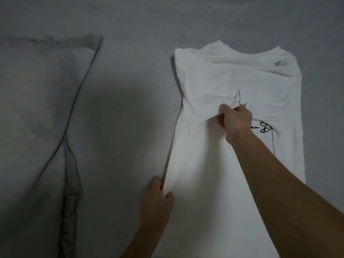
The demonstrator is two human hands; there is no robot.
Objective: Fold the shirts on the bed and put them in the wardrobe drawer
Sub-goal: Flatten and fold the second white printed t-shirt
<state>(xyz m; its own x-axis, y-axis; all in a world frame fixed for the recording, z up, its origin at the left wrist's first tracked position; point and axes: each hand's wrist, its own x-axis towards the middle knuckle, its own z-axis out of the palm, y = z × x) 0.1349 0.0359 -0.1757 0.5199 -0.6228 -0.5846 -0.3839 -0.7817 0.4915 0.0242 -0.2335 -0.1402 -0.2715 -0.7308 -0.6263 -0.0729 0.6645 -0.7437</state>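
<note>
I have one white shirt (232, 75) spread on the grey bed (130, 90), right of centre, collar at the far end and hem running off the near edge of view. Its long axis runs near to far, almost straight away from me.

My right hand (235, 121) sits about halfway along that axis, fingers curled and clamped on a bunch of cloth that I take to be the folded-in left sleeve or side panel; a ridge of fabric is lifted under it. My left hand (158, 196) is nearer to me, at the shirt's left edge, pinching that edge between thumb and fingers. So both grips lie on the left side of the shirt, one far, one near, along a line roughly parallel to the long axis.

That line is what the next move turns on, as I judge it: the left panel has to lie toward the right, across the axis, with both hands travelling together so the crease stays straight. The right side already looks folded in, covering part of the black lettering (260, 128).

A pillow (37, 108) lies well apart on the left.
</note>
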